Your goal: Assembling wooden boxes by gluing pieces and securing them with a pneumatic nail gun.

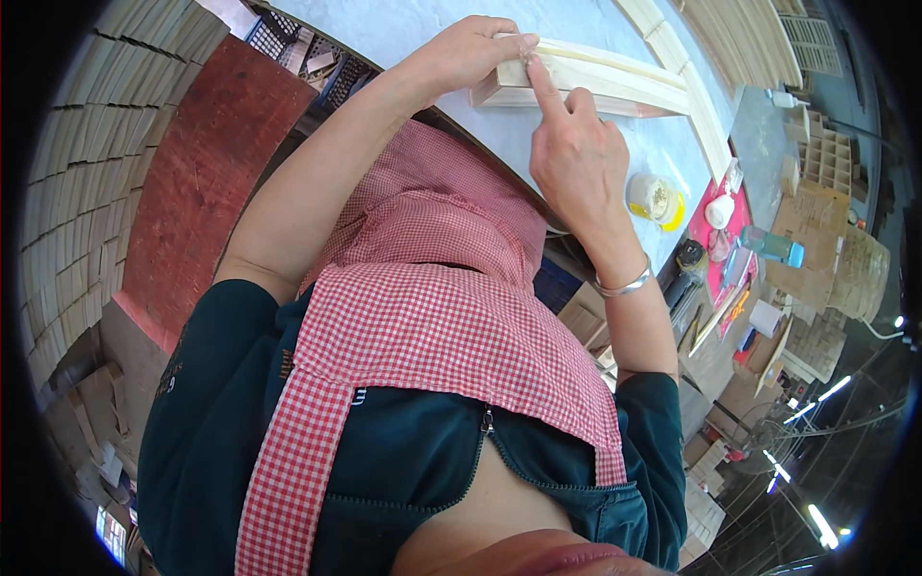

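Observation:
A long, pale wooden box-like piece lies on the light, marbled tabletop. My left hand grips its left end, with the thumb over the top edge and the other fingers partly hidden behind. With its index finger stretched out, my right hand touches the wood just beside my left thumb. The remaining fingers of that hand are curled, and I see nothing held in them. A small round tub with pale contents and some yellow at its base stands right of my right wrist.
Long wooden strips run along the table's right side. Beyond the tub, a pink sheet carries a bottle with a blue cap and small tools. Wood stacks and a reddish-brown board stand to the left.

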A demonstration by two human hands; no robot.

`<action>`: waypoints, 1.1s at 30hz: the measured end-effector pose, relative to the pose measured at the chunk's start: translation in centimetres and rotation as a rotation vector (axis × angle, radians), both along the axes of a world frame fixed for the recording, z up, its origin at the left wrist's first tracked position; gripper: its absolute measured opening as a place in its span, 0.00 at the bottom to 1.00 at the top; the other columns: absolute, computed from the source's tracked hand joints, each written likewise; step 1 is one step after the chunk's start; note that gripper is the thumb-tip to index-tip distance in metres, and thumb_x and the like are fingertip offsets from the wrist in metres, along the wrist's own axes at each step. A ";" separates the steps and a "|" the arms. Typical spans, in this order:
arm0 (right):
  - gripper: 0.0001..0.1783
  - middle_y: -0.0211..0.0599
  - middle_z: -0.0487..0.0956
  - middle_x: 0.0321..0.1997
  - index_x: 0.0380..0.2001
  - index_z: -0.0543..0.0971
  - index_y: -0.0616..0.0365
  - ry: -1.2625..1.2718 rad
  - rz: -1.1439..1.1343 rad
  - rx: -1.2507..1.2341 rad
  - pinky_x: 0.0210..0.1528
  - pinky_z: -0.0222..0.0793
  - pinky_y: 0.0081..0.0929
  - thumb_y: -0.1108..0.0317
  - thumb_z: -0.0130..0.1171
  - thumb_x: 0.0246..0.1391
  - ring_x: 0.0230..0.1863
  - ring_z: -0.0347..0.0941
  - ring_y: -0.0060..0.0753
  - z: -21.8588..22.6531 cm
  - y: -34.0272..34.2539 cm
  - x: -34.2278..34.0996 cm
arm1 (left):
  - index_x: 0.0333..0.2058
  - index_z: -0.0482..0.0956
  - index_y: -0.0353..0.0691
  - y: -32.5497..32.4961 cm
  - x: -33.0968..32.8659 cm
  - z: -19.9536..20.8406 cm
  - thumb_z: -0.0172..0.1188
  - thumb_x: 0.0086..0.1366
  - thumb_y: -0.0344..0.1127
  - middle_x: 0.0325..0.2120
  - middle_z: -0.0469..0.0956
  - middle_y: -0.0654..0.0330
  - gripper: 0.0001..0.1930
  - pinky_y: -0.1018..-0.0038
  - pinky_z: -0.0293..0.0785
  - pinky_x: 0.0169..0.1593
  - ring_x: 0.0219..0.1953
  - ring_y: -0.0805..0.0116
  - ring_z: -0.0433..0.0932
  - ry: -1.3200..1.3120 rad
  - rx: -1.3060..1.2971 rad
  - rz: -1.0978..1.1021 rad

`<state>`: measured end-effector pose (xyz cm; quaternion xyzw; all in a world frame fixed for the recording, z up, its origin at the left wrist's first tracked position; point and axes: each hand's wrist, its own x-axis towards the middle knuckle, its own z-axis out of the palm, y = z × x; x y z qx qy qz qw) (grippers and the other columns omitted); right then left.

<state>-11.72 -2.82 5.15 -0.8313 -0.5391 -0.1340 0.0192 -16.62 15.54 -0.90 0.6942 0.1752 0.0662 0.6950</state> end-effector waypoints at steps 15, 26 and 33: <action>0.29 0.38 0.77 0.33 0.63 0.73 0.56 0.062 -0.091 0.025 0.23 0.70 0.30 0.74 0.56 0.57 0.21 0.73 0.36 -0.6 -1.1 0.7 | 0.37 0.80 0.39 -0.3 0.0 -0.1 0.54 0.74 0.49 0.31 0.78 0.63 0.18 0.79 0.68 0.44 0.35 0.74 0.72 0.004 -0.003 0.038; 0.27 0.39 0.79 0.34 0.62 0.72 0.63 0.130 -0.057 0.039 0.22 0.69 0.28 0.73 0.56 0.57 0.22 0.75 0.36 -0.8 0.9 -2.4 | 0.33 0.79 0.35 -0.4 -0.1 0.3 0.54 0.73 0.46 0.27 0.74 0.61 0.18 0.77 0.68 0.40 0.32 0.71 0.70 -0.018 -0.047 0.045; 0.27 0.38 0.78 0.33 0.61 0.72 0.64 0.150 0.008 0.105 0.21 0.69 0.28 0.73 0.56 0.57 0.21 0.74 0.34 0.1 -0.1 -1.9 | 0.36 0.79 0.40 -0.1 -0.2 0.3 0.54 0.74 0.48 0.30 0.76 0.64 0.17 0.79 0.66 0.44 0.34 0.75 0.70 0.018 -0.043 0.005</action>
